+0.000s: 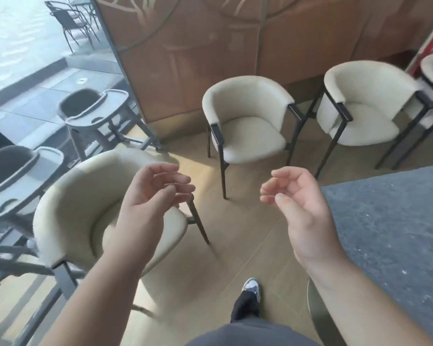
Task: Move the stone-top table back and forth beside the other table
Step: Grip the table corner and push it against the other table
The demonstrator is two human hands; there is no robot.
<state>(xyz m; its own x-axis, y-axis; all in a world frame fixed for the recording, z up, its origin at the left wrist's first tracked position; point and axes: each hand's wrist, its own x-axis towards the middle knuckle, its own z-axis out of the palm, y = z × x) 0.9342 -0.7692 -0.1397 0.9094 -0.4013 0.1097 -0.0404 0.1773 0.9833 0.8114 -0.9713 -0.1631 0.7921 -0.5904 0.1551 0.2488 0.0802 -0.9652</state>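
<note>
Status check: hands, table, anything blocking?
Left hand and right hand empty, loosely curled. Stone-top table at right, untouched. Cream armchair close at left.

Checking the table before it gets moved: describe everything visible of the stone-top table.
Only part of the stone-top table shows, at the right edge of the view. Its top looks like blue-grey speckled stone with a matte, flecked surface, lying level. Below its near edge a round metallic base is partly visible on the wooden floor. Neither hand touches it: the right hand hovers just left of its edge, fingers loosely curled and holding nothing.

Bare wood floor [258, 236] ahead — cream chair [105, 211] left, stone-top table [395, 233] right
</note>
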